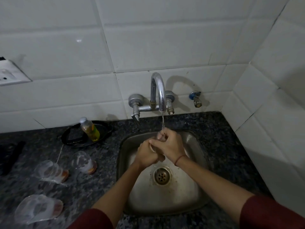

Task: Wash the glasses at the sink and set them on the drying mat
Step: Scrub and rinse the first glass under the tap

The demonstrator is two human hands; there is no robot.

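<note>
One head-worn view, looking forward and down over the sink.

The wide-angle camera sits above the near edge of the sink (pixel 165 199), close enough that both forearms enter from the bottom edge. The left hand (pixel 146 154) and right hand (pixel 168 144), both curled round a glass (pixel 153 148), meet near the centre of the frame under the tap (pixel 158 90). The camera faces the tiled wall (pixel 148 38), which fills the upper half, its lines bent by the lens. The dark desk (pixel 222 146) runs off leftward, where upturned glasses (pixel 51 171) and a wall socket (pixel 9 73) reach the frame's edge.
</note>
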